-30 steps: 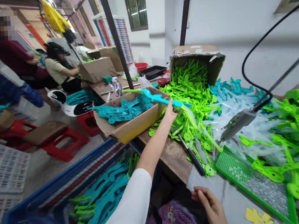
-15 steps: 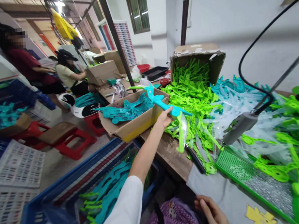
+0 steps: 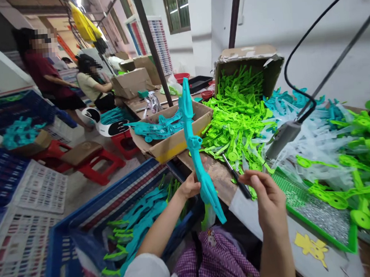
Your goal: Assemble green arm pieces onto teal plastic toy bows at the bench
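My left hand is closed around a teal plastic toy bow, a long curved piece held nearly upright over the table edge. A light green and clear part hangs behind its lower end, partly hidden. My right hand is raised to the right of the bow, apart from it, thumb pressed to curled fingers; whatever may be between them is hidden. A black-handled tool with a metal shaft lies close by. Beyond the right hand, a grey electric screwdriver hangs over a green tray of small metal pieces.
A cardboard box holds teal pieces. Bright green parts spill from a tipped carton, with translucent parts alongside. A blue crate stands at lower left. Red stools and two co-workers are farther left.
My left hand has drawn the teal bow back from the cardboard box toward me and turned it upright. My right hand has risen from my lap to beside the bow.
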The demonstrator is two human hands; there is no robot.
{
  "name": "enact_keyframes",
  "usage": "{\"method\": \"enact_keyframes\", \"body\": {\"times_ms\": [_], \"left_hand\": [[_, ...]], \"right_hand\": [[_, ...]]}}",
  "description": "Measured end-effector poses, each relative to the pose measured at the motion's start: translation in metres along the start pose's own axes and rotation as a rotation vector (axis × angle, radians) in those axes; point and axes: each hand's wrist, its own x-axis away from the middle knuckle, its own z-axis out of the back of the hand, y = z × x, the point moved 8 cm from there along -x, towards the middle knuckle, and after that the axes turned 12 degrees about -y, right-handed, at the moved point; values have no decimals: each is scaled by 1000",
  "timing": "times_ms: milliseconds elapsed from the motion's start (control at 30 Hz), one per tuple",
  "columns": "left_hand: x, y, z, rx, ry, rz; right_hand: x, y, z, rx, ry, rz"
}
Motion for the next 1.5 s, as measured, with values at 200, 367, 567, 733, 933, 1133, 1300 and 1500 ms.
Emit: {"method": "enact_keyframes", "body": {"times_ms": [200, 367, 567, 733, 933, 1133, 1300, 1500], "left_hand": [[15, -13, -14, 48, -167, 46], [23, -23, -29, 51, -283, 130], [46, -38, -41, -69, -387, 278], [71, -48, -18, -397, -280, 471], [86, -31, 0, -890, -40, 515], [49, 8, -53, -1301, 284, 142], [-6, 7, -112, -1473, -21, -106], [-41, 27, -150, -1737, -77, -409]], "right_hand": [[1, 35, -13, 113, -228, -116], [-15, 38, -20, 254, -390, -118], [-33, -17, -27, 115, -387, 45], [-31, -36, -8, -242, -138, 159], [6, -1, 26, -515, 205, 101], [35, 13, 68, -712, 388, 137], [55, 5, 114, -690, 440, 250], [86, -32, 196, -444, 678, 475]]}}
